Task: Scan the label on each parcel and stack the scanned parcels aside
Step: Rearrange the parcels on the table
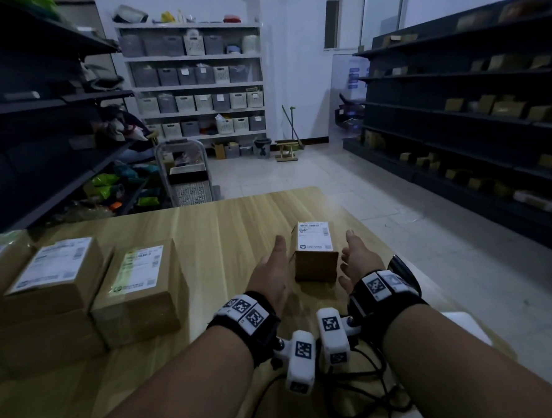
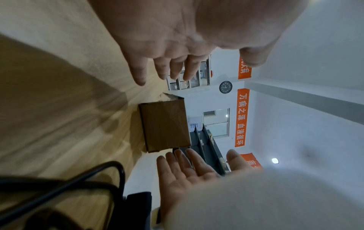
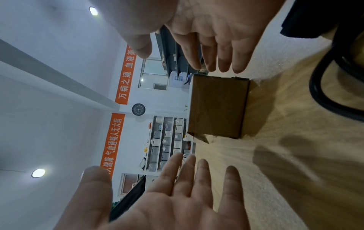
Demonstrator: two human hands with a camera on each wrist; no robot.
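Wooden table point(image 1: 205, 232), flat hands flanking small parcel point(image 1: 315, 255), fingers point(image 2: 177, 68) straight

Head cam: high, looks fwd/down over worktop point(image 1: 221, 231) toward back wall. L/R wrist cams: low, rolled sideways, close behind palms, facing fwd. All 3 share small parcel point(image 1: 315, 255) point(image 2: 165, 126) point(image 3: 218, 107); wrist views also share wall clock point(image 2: 225, 87) point(image 3: 138, 109).
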